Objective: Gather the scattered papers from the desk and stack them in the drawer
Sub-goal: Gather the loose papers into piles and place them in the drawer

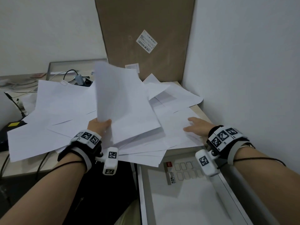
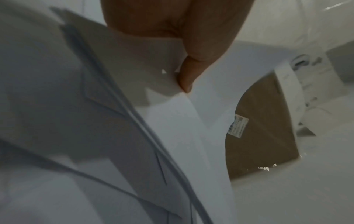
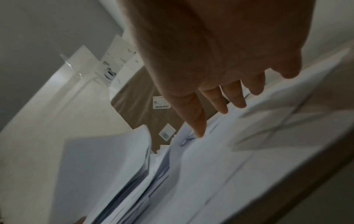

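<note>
I note left hand [image 1: 99, 125] clutching a sheaf [image 1: 120, 101], right hand [image 1: 197, 125] flat on papers [image 1: 177, 132]; loose sheets may slide off.

Plain white walls [image 1: 40, 30] meet in a corner beyond both hands, and another white wall [image 1: 243, 62] runs close along the right hand's side. A tall brown cardboard sheet [image 1: 142, 21] leans upright in that corner, bearing a white barcode label [image 1: 146, 41] set askew. Beyond the left hand, a grey metal tray [image 1: 73, 63] lies against the wall, with a power strip [image 1: 84, 82] and cables [image 1: 24, 85] near it. Below the left wrist the space under the desk is dark [image 1: 105, 192]. The light is dim and even.
</note>
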Demonstrator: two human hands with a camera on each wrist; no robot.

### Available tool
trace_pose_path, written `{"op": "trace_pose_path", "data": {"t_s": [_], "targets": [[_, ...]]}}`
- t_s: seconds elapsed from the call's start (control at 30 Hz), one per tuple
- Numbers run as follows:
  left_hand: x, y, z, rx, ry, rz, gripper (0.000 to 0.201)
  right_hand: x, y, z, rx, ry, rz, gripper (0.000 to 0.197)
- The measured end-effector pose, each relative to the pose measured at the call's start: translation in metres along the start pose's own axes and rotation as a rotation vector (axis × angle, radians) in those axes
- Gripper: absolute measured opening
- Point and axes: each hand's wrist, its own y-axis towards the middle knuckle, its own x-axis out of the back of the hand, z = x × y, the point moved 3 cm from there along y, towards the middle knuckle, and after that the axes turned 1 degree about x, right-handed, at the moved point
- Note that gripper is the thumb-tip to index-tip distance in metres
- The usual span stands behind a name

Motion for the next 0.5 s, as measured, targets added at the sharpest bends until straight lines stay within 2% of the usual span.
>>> {"op": "trace_pose_path", "data": {"t_s": [0.1, 0.3, 0.4, 0.5], "targets": [[0.011, 0.002, 0.009, 0.054, 0.023, -0.044, 0.048, -0.008, -0.002, 0.0, -0.016, -0.112, 0.094, 0.073], [0.031, 0.008, 0.015, 0.109, 0.025, -0.118, 0.051, -0.017, 0.005, 0.031, 0.018, -0.103, 0.15, 0.074], [0.04, 0.013, 0.017, 0.124, -0.013, -0.149, 0.048, -0.014, 0.012, 0.049, 0.012, 0.032, 0.088, 0.065], [0.052, 0.019, 0.017, 0.133, -0.054, -0.194, 0.047, -0.014, 0.026, 0.072, -0.011, 0.394, 0.049, 0.051]]}}
